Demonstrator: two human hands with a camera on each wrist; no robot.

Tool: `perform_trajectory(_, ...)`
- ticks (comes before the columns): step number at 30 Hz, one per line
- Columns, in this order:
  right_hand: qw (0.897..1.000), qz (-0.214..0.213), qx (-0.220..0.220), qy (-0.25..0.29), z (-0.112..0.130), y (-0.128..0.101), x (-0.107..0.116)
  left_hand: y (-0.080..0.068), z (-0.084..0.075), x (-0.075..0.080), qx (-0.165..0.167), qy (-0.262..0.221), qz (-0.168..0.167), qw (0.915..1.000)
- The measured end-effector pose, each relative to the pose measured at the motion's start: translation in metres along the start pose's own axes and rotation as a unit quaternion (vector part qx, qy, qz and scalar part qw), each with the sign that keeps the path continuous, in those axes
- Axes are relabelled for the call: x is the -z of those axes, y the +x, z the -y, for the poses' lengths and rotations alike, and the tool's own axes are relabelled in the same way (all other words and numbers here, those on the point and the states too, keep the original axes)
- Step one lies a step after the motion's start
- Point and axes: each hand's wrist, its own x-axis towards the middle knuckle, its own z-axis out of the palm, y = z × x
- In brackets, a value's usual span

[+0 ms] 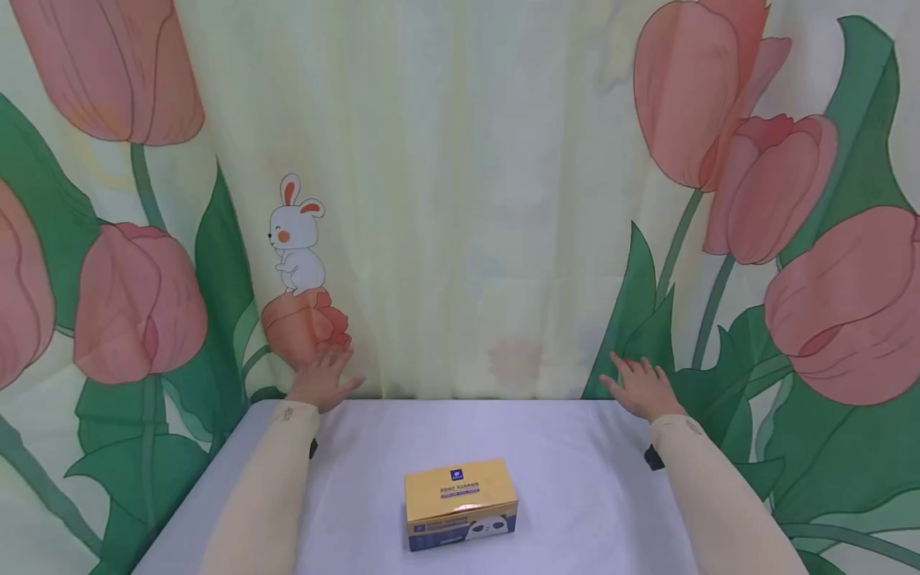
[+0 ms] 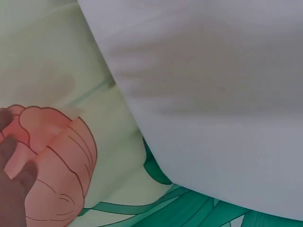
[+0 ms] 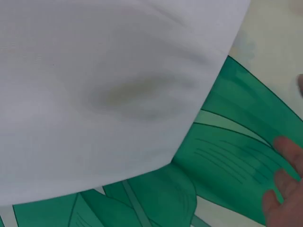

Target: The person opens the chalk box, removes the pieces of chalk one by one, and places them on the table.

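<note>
A yellow and dark blue cardboard box (image 1: 460, 489) with a panda face on its front sits on the white table, low in the middle of the head view. Beyond it to the left, my left hand (image 1: 321, 382) is held out over the far edge with fingers spread and nothing in it. My right hand (image 1: 642, 387) reaches out likewise on the far right, fingers apart and holding nothing. Both hands are well away from the box. Fingers of the left hand (image 2: 14, 175) show at the left wrist view's edge; part of the right hand (image 3: 286, 189) shows in the right wrist view.
The table (image 1: 359, 495) is covered by a smooth white cloth. Right behind its far edge hangs a pale curtain (image 1: 460, 239) printed with pink tulips, green leaves and a white rabbit (image 1: 298, 247). Shadows of the hands fall on the cloth.
</note>
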Motion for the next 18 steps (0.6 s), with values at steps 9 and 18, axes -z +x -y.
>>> perform_trajectory(9, 0.995, 0.088, 0.031, 0.04, -0.001, -0.007, -0.018, -0.013, -0.017, 0.009, 0.0, -0.026, 0.059, 0.9979)
perform_trajectory(18, 0.984, 0.135, 0.049, 0.102, 0.003, -0.002, -0.028, -0.01, -0.019, -0.004, 0.019, -0.07, 0.096, 0.9927)
